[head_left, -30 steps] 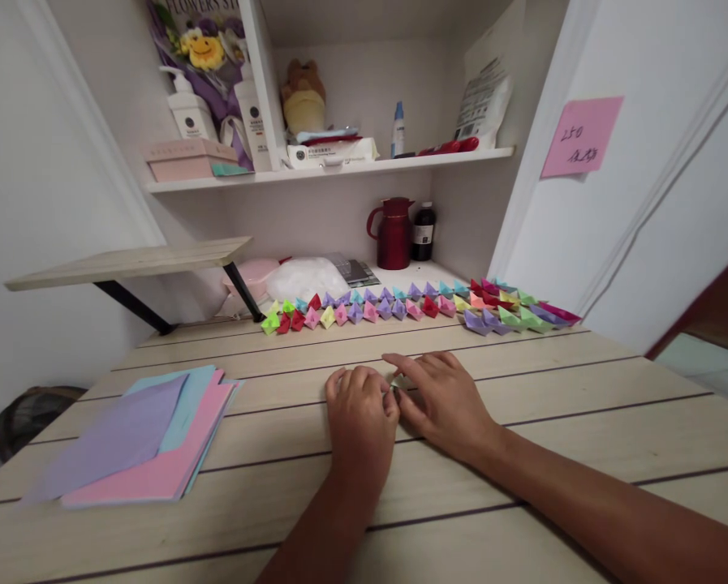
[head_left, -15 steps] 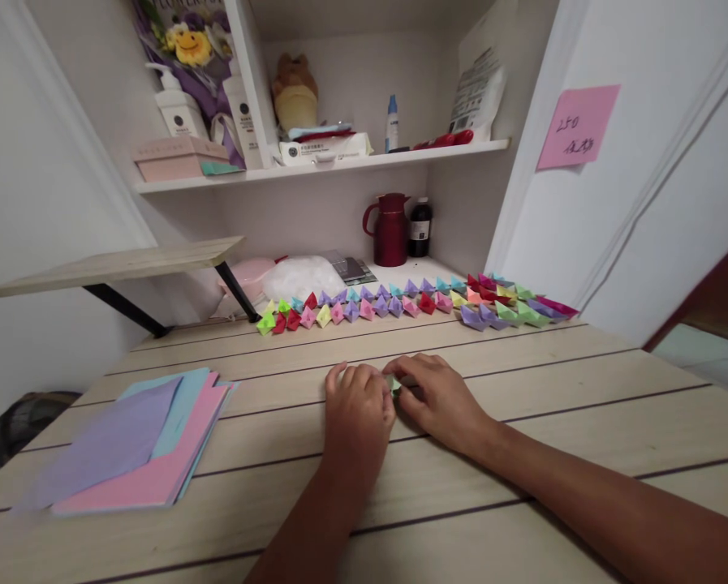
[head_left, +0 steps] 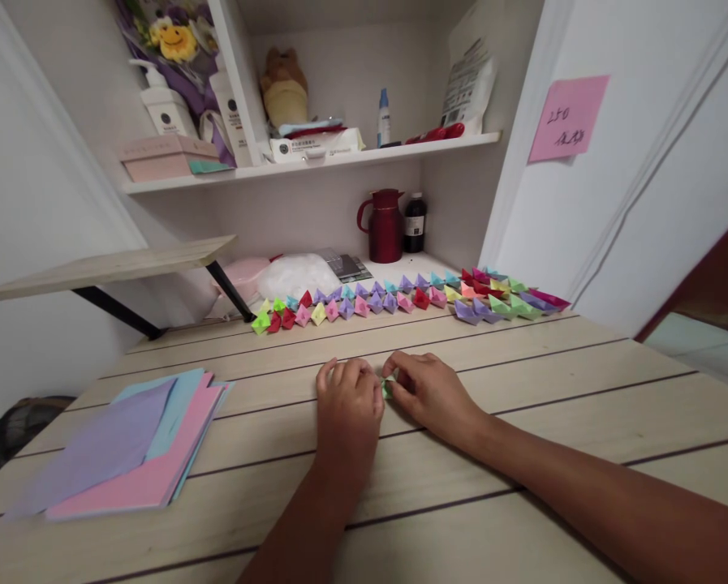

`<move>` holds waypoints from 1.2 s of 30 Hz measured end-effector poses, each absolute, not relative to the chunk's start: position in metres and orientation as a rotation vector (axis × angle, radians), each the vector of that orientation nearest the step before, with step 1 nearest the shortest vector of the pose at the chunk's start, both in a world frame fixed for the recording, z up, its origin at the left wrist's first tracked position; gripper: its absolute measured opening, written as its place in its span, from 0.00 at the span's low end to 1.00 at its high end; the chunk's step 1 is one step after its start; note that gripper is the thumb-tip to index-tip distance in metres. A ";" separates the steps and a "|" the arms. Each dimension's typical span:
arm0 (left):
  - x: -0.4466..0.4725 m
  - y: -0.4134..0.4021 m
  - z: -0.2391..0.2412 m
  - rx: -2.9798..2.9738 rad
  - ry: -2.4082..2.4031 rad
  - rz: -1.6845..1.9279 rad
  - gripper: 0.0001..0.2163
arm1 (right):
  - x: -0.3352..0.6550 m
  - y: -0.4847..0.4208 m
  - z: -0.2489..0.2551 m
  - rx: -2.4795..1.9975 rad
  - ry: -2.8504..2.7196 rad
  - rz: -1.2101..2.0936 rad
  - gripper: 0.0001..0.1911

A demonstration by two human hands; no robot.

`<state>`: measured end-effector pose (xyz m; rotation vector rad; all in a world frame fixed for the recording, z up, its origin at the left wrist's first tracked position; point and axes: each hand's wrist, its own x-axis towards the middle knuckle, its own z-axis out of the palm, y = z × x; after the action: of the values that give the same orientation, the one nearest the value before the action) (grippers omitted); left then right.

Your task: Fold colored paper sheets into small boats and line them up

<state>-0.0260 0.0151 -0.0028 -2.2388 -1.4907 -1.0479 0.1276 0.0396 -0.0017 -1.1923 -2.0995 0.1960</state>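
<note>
My left hand (head_left: 346, 405) and my right hand (head_left: 429, 393) meet at the middle of the wooden table (head_left: 522, 454). Between their fingertips they pinch a small folded green paper piece (head_left: 387, 388), mostly hidden by the fingers. Both hands rest on the tabletop. A long row of small folded paper boats (head_left: 400, 298) in many colours lies along the table's far edge, well beyond the hands. A stack of coloured paper sheets (head_left: 126, 442), purple, blue and pink, lies to the left of my left hand.
A raised wooden board (head_left: 108, 264) on black legs stands at the back left. Behind the boats are a red jug (head_left: 383, 225), a dark bottle (head_left: 415, 221) and a white plastic bag (head_left: 299, 276). A shelf (head_left: 315, 161) above holds bottles and boxes. A pink note (head_left: 567, 119) hangs on the right wall.
My right hand's fingers, spread flat a second ago, have curled in and closed on the green paper piece with the left hand. The view has tilted slightly.
</note>
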 end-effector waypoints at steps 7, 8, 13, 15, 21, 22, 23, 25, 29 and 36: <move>-0.027 0.017 -0.003 -2.258 -1.569 -1.111 0.04 | 0.129 0.040 -0.001 -1.240 -2.010 0.449 0.06; -0.028 0.018 -0.003 -2.250 -1.576 -1.114 0.04 | 0.129 0.039 0.000 -1.225 -2.008 0.484 0.06; -0.030 0.021 -0.005 -2.223 -1.635 -1.130 0.06 | 0.127 0.033 0.006 -1.180 -2.029 0.609 0.07; -0.029 0.021 -0.004 -2.199 -1.651 -1.135 0.06 | 0.131 0.036 0.006 -1.214 -2.016 0.593 0.09; -0.028 0.019 -0.002 -2.175 -1.647 -1.094 0.06 | 0.146 0.054 -0.003 -1.276 -1.986 0.505 0.14; -0.028 0.019 -0.002 -2.168 -1.651 -1.093 0.06 | 0.147 0.055 -0.004 -1.267 -1.999 0.499 0.12; -0.028 0.019 -0.003 -2.160 -1.661 -1.096 0.06 | 0.147 0.056 -0.005 -1.257 -2.016 0.497 0.11; -0.029 0.020 -0.004 -2.153 -1.692 -1.109 0.05 | 0.146 0.056 -0.005 -1.236 -2.053 0.500 0.08; -0.031 0.022 -0.008 -2.158 -1.758 -1.150 0.04 | 0.143 0.055 -0.005 -1.229 -2.097 0.474 0.07; -0.031 0.025 -0.009 -2.187 -1.817 -1.154 0.04 | 0.142 0.056 -0.008 -1.151 -2.136 0.461 0.05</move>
<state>-0.0307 0.0246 -0.0087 -2.1874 -1.8166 -1.1539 0.1424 0.0558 -0.0080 -1.1510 -2.1359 0.4606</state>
